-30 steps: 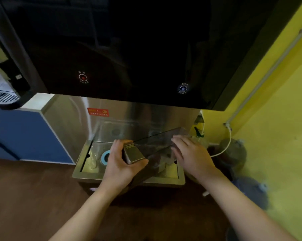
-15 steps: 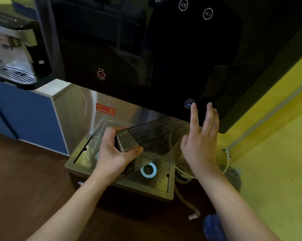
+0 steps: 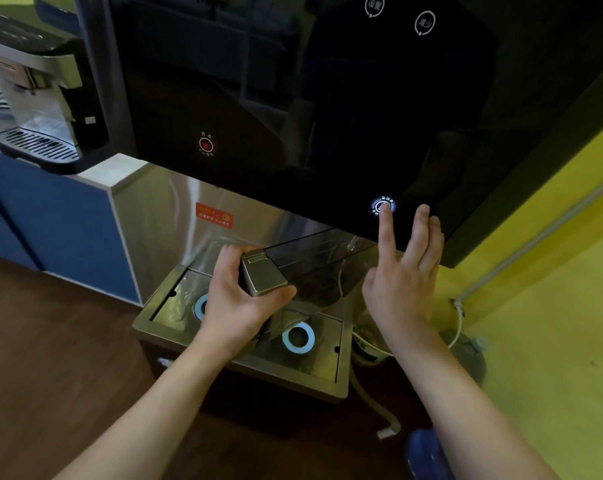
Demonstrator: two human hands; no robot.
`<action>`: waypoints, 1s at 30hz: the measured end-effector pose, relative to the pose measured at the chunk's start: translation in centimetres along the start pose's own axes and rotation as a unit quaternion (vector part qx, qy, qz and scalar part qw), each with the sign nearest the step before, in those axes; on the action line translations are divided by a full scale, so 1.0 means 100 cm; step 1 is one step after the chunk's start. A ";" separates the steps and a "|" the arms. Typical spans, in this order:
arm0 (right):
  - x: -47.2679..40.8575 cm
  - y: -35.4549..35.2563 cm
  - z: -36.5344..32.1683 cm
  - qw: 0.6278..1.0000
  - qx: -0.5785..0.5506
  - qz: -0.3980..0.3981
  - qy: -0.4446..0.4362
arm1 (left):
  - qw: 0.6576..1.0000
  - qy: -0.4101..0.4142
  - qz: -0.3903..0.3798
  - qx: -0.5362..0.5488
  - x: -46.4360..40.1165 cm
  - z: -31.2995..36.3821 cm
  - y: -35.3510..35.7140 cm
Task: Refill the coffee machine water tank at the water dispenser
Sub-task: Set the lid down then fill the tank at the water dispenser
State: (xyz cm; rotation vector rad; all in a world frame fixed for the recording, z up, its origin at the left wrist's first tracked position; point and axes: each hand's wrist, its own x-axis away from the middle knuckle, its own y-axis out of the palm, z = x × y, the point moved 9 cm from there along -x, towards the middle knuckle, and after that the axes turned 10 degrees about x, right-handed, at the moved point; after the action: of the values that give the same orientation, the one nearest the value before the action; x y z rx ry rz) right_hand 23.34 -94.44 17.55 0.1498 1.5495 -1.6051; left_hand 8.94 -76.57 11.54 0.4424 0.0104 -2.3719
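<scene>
Dark wood floor (image 3: 50, 358) and a yellow wall (image 3: 553, 323) frame the scene. Nearest, the left hand (image 3: 239, 301) wraps around the metal-capped end of the water tank (image 3: 314, 268), holding it over the steel drip tray (image 3: 328, 362) under the outlet. Beside it, the right hand (image 3: 402, 278) is spread, its index fingertip touching the lit blue button (image 3: 383, 205) on the water dispenser (image 3: 293, 98). Farther left, the coffee machine (image 3: 40, 98) stands on the desk (image 3: 120, 171).

The left hand (image 3: 239, 303) is curled in a grip, thumb at three o'clock and fingers wrapped over the top, forearm running back toward seven o'clock, while the right hand (image 3: 402, 282) is raised flat, index finger stretched to twelve o'clock, other fingers loosely spread.
</scene>
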 end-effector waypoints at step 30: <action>0.000 0.004 0.001 1.000 0.009 0.020 0.003 | 1.000 0.014 -0.005 -0.017 -0.002 -0.002 0.007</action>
State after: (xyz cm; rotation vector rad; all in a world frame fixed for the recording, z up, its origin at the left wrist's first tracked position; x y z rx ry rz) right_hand 23.66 -94.46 17.32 0.1943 1.5288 -1.5883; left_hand 9.60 -76.91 11.55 0.4591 0.0655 -2.3711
